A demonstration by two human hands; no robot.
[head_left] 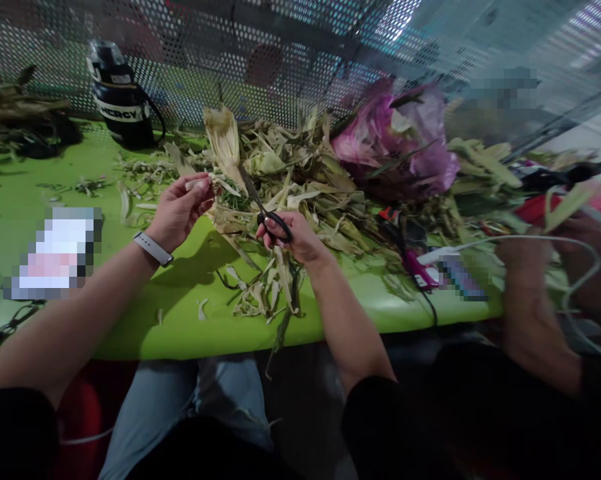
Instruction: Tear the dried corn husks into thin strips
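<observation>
My left hand (183, 203), with a pale band on its wrist, is pinched closed over the table. A pale strip, apparently of corn husk (225, 181), shows at its fingertips. My right hand (297, 237) grips black-handled scissors (275, 223), whose blades point up and away toward a bundle of dried corn husk (223, 140). Whether the blades touch the husk I cannot tell. Green plant bits (233, 199) lie between the two hands. Husk scraps (265, 293) lie nearer the table's front edge.
A dark bottle (123, 110) stands at the back left. A blurred-out phone (55, 253) lies left on the green table (175, 320). Behind the husk heap (325, 200) are a pink plastic bag (395, 147) and a perforated metal screen (180, 47). Another person's arm (530, 300) and a white cable (520, 238) are right.
</observation>
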